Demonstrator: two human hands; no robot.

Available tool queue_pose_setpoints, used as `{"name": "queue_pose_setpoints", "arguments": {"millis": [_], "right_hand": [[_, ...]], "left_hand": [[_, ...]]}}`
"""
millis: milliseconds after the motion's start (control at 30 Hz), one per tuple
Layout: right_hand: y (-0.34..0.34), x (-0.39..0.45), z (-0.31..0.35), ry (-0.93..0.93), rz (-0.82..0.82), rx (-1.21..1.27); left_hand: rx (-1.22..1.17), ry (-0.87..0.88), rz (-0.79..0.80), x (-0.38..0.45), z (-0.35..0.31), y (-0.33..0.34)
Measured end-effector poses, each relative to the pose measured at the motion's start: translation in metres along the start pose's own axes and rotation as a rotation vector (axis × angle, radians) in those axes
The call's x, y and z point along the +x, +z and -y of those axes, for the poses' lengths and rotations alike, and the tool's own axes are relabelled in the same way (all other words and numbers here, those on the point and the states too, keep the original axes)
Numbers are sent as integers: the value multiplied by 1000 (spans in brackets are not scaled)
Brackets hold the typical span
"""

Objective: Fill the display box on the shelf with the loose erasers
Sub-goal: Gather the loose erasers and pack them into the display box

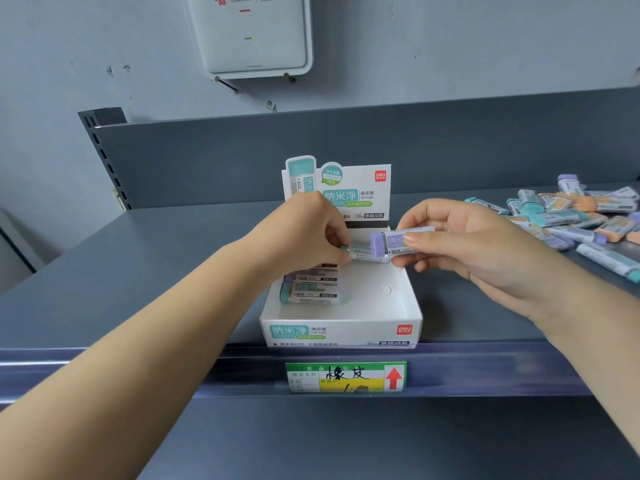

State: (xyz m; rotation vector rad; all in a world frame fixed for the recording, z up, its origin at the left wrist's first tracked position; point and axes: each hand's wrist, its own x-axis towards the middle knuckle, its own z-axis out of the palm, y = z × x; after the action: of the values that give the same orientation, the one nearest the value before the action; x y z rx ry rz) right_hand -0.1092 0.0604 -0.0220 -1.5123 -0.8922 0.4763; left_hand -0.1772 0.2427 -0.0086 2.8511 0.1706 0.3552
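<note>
A white display box with an upright printed back card stands at the front of the grey shelf. A few wrapped erasers lie stacked in its left half; its right half shows bare white floor. Over the box, my left hand pinches the end of a green-tipped eraser. My right hand holds a purple-tipped eraser by its sleeve, just in front of the green one. A pile of loose erasers in green, purple and orange lies on the shelf at the right.
A price label with a red arrow hangs on the shelf's front rail below the box. The shelf's dark back panel rises behind the box. A white router is mounted on the wall above.
</note>
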Motion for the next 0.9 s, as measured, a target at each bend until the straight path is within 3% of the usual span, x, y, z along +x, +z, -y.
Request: {"name": "queue_pose_setpoints", "arguments": {"millis": [167,533,733,900], "right_hand": [[1,-1,1,2,-2,-23],[4,-2,6,24,-44,-83],[14,1,24,-45,-105,-257],[47,6,34,35,73,-442]], "left_hand": [[17,-50,-90,-1,0,6],[38,-38,-56,-5,-2,5],[-84,-29,-358,-38,15,-24],[-108,-150,-390,-60,32,-11]]}}
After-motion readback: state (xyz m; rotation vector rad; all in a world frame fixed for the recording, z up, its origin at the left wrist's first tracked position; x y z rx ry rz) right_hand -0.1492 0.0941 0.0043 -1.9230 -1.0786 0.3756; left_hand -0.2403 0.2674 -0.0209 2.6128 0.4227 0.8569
